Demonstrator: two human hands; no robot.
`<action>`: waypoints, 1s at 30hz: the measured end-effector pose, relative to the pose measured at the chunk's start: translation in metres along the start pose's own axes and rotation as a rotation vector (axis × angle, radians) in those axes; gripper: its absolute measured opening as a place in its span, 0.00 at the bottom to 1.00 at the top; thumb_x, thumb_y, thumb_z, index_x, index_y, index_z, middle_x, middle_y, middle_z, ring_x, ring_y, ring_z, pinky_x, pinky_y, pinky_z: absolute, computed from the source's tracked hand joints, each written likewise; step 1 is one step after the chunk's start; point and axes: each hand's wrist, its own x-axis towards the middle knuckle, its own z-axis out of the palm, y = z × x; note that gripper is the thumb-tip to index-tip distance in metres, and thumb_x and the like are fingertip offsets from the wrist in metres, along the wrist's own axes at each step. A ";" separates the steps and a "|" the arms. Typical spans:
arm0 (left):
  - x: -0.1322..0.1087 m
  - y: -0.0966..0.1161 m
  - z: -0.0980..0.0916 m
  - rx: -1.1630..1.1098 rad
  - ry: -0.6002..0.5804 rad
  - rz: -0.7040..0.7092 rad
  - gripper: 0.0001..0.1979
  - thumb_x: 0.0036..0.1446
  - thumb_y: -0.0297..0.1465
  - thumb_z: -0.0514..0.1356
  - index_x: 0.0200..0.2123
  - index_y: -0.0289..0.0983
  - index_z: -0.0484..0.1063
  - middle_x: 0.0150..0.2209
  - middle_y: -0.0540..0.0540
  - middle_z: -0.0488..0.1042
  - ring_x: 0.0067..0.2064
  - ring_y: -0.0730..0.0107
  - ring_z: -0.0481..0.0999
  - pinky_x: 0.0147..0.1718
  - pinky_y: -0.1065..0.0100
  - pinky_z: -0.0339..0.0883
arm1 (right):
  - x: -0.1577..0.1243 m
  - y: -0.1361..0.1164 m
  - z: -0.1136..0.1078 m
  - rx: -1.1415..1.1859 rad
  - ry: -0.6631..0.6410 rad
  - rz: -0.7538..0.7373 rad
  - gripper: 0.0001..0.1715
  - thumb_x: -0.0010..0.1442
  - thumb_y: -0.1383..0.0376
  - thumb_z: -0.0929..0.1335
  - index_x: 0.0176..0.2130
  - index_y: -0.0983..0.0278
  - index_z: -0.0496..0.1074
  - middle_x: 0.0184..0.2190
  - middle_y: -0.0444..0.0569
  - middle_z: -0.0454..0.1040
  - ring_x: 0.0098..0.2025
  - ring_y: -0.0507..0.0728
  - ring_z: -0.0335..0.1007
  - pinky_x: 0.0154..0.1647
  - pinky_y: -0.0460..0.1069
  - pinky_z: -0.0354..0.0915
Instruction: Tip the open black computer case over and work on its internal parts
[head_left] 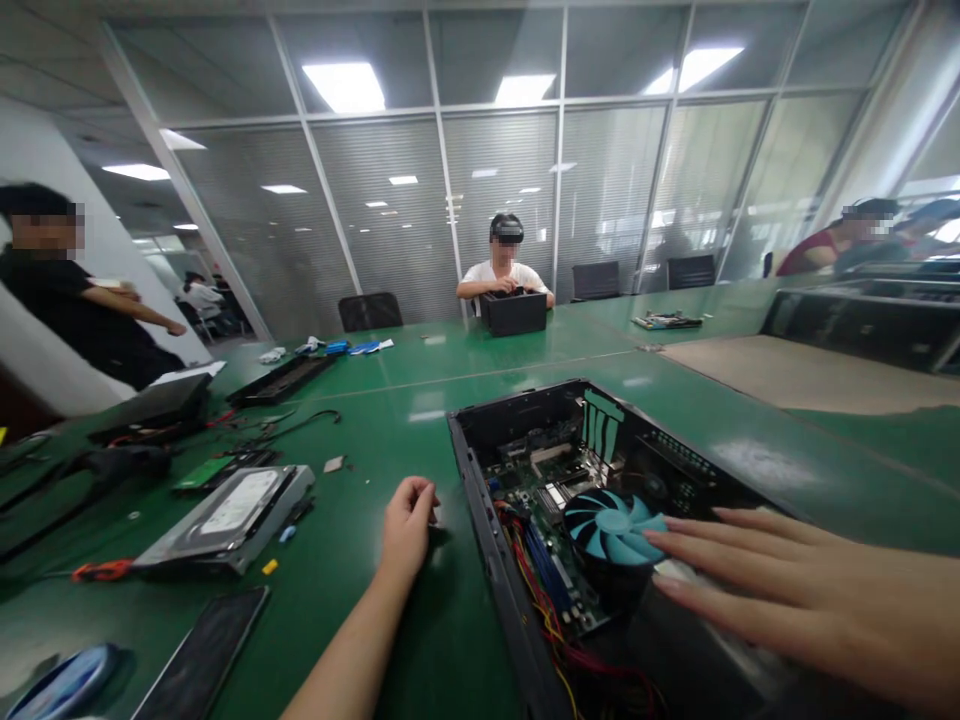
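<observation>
An open black computer case (480,510) lies on the green table in front of me. Inside are a motherboard (555,495), a CPU cooler with a light-blue fan (615,525) and bundled coloured cables (551,615). My right hand (780,575) is stretched flat over the case's near right part, fingers spread; its fingertips are at the fan's edge, and I cannot tell whether they touch it. My left hand (409,515) rests on the table left of the case, fingers curled together. What it holds, if anything, is hidden.
On the left lie a hard drive (240,510), an orange-handled screwdriver (103,570), a phone (206,650), a blue roll (67,685) and a green circuit board (214,470). A person (501,270) handles a black box across the table. Another person (67,290) stands at the left.
</observation>
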 end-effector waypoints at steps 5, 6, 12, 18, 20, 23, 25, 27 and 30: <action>0.003 -0.007 -0.007 -0.150 0.303 -0.023 0.12 0.60 0.42 0.54 0.32 0.40 0.65 0.26 0.53 0.68 0.25 0.72 0.68 0.25 0.71 0.63 | 0.009 -0.014 0.000 0.054 -0.029 -0.161 0.45 0.59 0.66 0.64 0.68 0.38 0.47 0.63 0.42 0.65 0.63 0.61 0.62 0.64 0.63 0.54; 0.004 -0.008 -0.009 -0.182 0.355 -0.028 0.12 0.61 0.42 0.53 0.33 0.40 0.64 0.26 0.53 0.68 0.25 0.72 0.68 0.24 0.71 0.63 | 0.024 -0.014 -0.005 0.063 -0.065 -0.164 0.46 0.59 0.66 0.66 0.69 0.40 0.47 0.64 0.44 0.64 0.64 0.62 0.61 0.65 0.63 0.53; 0.007 -0.015 -0.020 -0.190 0.596 -0.020 0.14 0.63 0.44 0.49 0.36 0.41 0.63 0.28 0.53 0.67 0.26 0.72 0.68 0.24 0.71 0.63 | 0.186 0.023 0.000 0.023 -0.288 -0.255 0.62 0.45 0.50 0.77 0.70 0.54 0.49 0.69 0.58 0.52 0.68 0.73 0.51 0.65 0.72 0.45; 0.005 -0.013 -0.016 -0.033 0.282 -0.015 0.14 0.61 0.44 0.51 0.31 0.40 0.65 0.26 0.51 0.66 0.27 0.69 0.68 0.28 0.69 0.63 | 0.345 0.011 0.091 -0.219 0.166 0.168 0.38 0.62 0.61 0.67 0.66 0.67 0.55 0.68 0.71 0.51 0.67 0.73 0.50 0.62 0.77 0.37; 0.002 -0.012 -0.010 0.042 0.112 0.011 0.12 0.60 0.42 0.55 0.31 0.39 0.66 0.25 0.52 0.65 0.28 0.69 0.67 0.28 0.69 0.62 | 0.361 -0.012 0.115 -0.141 0.101 0.272 0.39 0.60 0.57 0.69 0.64 0.68 0.57 0.65 0.71 0.56 0.62 0.72 0.59 0.61 0.77 0.43; 0.000 -0.010 -0.003 0.104 0.022 0.077 0.08 0.59 0.37 0.56 0.32 0.39 0.67 0.27 0.52 0.65 0.29 0.70 0.67 0.30 0.70 0.60 | 0.350 -0.032 0.136 -0.092 0.031 0.209 0.36 0.56 0.56 0.72 0.59 0.64 0.63 0.62 0.64 0.63 0.60 0.69 0.63 0.64 0.74 0.41; -0.001 -0.008 0.000 0.117 -0.007 0.095 0.08 0.60 0.36 0.55 0.32 0.38 0.67 0.27 0.52 0.66 0.30 0.70 0.67 0.31 0.70 0.59 | 0.326 -0.029 0.142 -0.065 0.015 0.159 0.34 0.55 0.57 0.72 0.58 0.62 0.65 0.63 0.61 0.63 0.61 0.68 0.61 0.65 0.73 0.39; -0.001 -0.006 0.000 0.127 -0.034 0.097 0.07 0.59 0.35 0.55 0.32 0.38 0.67 0.27 0.52 0.66 0.30 0.70 0.67 0.31 0.70 0.59 | 0.292 -0.014 0.145 0.013 -0.020 0.165 0.34 0.56 0.56 0.71 0.59 0.62 0.65 0.63 0.60 0.64 0.61 0.69 0.61 0.65 0.71 0.44; -0.002 -0.004 -0.001 0.151 -0.053 0.091 0.07 0.59 0.35 0.55 0.32 0.38 0.67 0.27 0.51 0.67 0.31 0.69 0.68 0.32 0.70 0.59 | 0.232 0.015 0.146 0.139 -0.042 0.239 0.32 0.58 0.55 0.69 0.58 0.64 0.67 0.60 0.59 0.67 0.60 0.67 0.64 0.63 0.66 0.53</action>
